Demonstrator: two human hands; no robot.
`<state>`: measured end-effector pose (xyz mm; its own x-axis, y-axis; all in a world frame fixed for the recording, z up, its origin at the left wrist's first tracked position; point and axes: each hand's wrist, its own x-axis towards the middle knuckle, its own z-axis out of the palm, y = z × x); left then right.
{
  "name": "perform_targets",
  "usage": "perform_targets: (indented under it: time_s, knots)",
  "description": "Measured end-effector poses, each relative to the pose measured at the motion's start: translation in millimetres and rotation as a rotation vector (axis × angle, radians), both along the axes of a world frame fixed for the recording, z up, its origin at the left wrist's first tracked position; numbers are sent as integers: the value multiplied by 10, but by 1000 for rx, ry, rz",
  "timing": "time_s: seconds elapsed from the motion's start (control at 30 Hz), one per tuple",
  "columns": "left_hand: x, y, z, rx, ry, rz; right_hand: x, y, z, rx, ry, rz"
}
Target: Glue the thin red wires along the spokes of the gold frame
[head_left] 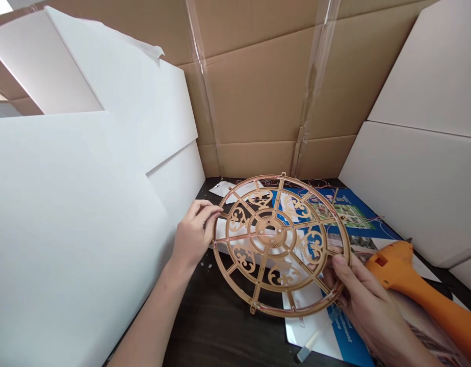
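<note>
A round copper-coloured openwork frame [280, 243] with spokes and scroll ornaments is held tilted above the dark table. My left hand [192, 233] pinches its left rim with fingers closed on it. At the lower right of the rim my right hand [363, 300] grips it, thumb on top and fingers underneath. Thin wire runs along the frame's rim and one spoke.
An orange glue gun [419, 285] lies on the table just right of my right hand. Printed blue and white sheets [346, 211] lie under the frame. White boards [75, 214] stand on the left and right, and a brown cardboard wall [266, 86] stands behind.
</note>
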<state>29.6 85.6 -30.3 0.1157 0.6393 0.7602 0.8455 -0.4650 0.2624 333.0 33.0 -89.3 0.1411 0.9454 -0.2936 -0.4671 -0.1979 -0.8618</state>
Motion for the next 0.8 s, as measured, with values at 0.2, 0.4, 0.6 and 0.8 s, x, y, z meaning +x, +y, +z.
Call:
perform_targets:
  time_s: [0.2,0.4,0.6,0.8]
  knots:
    - [-109,15,2,71,147,-41,-37,-10,75,-38,19,-36]
    - [-147,16,53,139,307,-31,-34,-9,76,-30,16,-41]
    - [-143,21,88,177,416,-24,-58,6,122,-10,-10,-58]
    - [-139,28,76,158,469,-5,-41,-13,125,4,13,-27]
